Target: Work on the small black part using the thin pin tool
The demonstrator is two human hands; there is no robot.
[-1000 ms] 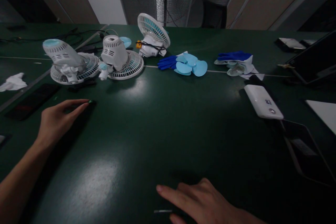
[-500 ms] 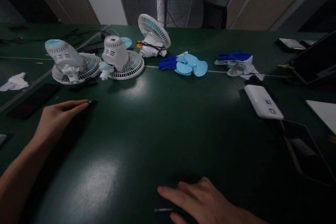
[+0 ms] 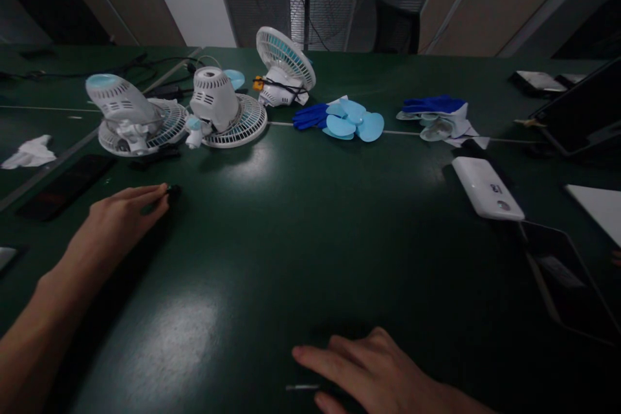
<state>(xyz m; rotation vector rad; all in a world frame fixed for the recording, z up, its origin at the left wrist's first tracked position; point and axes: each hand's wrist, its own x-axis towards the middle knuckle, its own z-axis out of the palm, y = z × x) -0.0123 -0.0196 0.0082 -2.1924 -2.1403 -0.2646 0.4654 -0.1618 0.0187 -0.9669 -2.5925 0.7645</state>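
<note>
My left hand (image 3: 119, 220) reaches across the dark green table (image 3: 291, 233). Its thumb and forefinger meet in a pinch on a small dark object (image 3: 173, 190) lying on the tabletop. My right hand (image 3: 373, 372) rests flat at the near edge with its fingers stretched out to the left. A thin metal rod (image 3: 299, 388) pokes out from under it. Beyond my left hand lie two white desk fans (image 3: 129, 113) (image 3: 220, 107) face down. A third fan (image 3: 284, 68) stands tilted behind them.
Light blue fan blades (image 3: 353, 121) lie on a blue glove (image 3: 310, 115) at the table's middle. More blue gloves and clear blades (image 3: 436, 118) lie to the right. A white box (image 3: 486, 187) and a tablet (image 3: 563, 278) lie at the right, a dark phone (image 3: 65, 184) and a crumpled tissue (image 3: 30, 152) at the left.
My left thumb and forefinger have drawn together on the small dark object. My right hand has hardly moved.
</note>
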